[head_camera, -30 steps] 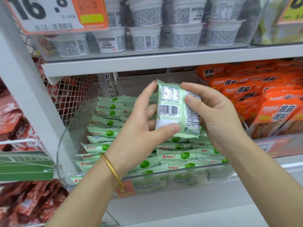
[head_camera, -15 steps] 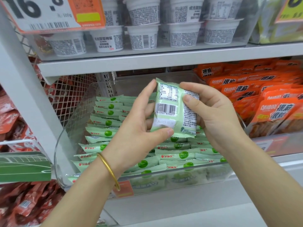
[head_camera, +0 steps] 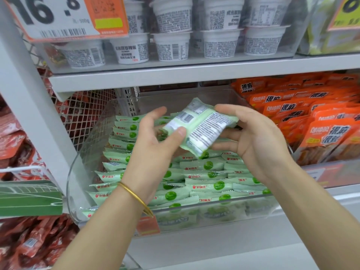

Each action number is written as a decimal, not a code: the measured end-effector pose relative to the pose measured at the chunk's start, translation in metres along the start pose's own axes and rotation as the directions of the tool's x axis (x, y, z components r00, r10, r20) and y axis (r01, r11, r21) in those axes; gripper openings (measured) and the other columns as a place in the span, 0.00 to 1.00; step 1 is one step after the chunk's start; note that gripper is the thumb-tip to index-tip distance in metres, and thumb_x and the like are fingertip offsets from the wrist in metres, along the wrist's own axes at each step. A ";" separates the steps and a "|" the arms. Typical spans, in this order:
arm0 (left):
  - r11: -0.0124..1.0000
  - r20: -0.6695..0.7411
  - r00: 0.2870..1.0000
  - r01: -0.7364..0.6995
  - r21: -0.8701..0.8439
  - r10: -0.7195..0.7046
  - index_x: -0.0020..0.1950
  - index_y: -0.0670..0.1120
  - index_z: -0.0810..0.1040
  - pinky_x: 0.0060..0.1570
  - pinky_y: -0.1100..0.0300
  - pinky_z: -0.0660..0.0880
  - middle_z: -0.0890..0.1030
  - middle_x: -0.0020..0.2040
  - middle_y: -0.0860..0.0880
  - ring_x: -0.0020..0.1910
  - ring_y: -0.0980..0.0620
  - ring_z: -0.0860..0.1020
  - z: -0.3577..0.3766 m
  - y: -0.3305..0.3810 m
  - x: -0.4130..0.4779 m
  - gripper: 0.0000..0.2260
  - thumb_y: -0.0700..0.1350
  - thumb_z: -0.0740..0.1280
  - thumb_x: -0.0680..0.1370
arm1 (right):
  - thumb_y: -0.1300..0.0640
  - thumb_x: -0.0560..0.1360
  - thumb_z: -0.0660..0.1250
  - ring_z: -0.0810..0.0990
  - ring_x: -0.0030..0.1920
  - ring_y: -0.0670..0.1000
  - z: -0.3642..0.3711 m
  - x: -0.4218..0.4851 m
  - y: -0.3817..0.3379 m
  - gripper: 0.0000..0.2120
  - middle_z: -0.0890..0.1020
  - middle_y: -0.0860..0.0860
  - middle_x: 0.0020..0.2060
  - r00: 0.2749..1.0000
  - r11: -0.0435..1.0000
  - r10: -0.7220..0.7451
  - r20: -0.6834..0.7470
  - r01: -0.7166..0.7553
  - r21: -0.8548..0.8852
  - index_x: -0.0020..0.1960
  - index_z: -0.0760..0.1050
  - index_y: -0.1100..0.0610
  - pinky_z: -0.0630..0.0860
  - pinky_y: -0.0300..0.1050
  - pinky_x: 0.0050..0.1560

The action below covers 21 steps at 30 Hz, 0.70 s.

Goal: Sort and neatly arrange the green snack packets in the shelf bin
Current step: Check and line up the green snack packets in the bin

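Sorting is part way through, and the step in hand looks like turning one packet to match the stock before laying it down. The pale green foil snack packet is held in the air just above the clear plastic shelf bin, at the centre of the frame. The left hand has a pinching grip, with the thumb pressed onto the packet's lower left end and the fingers behind it. The right hand has its grip round the upper right end, thumb on top and fingers curled underneath. The packet's printed back, with barcode and small text, faces the camera. Its long axis slants from upper right down to lower left, with the nutrition-panel end uppermost. Below it, the rows of matching green packets lie face up, overlapping from the front of the bin to the back, their long axes running left to right across the frame. The next move would probably be to flip the packet so its green-dot front shows and level it to that left-to-right line. It could then be tucked into a row without disturbing the neighbours, well clear of the orange snack packets at the right.
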State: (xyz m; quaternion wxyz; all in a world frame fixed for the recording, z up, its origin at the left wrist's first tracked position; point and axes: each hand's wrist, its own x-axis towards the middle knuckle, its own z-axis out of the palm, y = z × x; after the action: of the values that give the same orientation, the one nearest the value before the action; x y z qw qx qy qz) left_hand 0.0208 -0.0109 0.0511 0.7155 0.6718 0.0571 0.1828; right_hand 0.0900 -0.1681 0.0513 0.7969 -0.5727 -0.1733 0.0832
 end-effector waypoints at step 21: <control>0.328 0.155 0.986 -0.164 0.930 0.054 0.52 0.43 0.75 0.58 0.48 0.69 0.76 0.51 0.47 0.56 0.44 0.72 -0.015 -0.024 0.025 0.08 0.42 0.57 0.79 | 0.56 0.72 0.71 0.77 0.42 0.41 -0.004 0.012 0.008 0.09 0.79 0.40 0.41 0.939 0.539 -0.327 0.103 0.275 -0.796 0.52 0.78 0.51 0.72 0.36 0.44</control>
State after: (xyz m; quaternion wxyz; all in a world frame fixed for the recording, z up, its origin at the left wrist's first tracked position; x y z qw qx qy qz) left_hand 0.0432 0.0108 0.0298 0.1857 0.9711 0.0723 0.1314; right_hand 0.1029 -0.1647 0.0447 0.4613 -0.8319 -0.2646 -0.1581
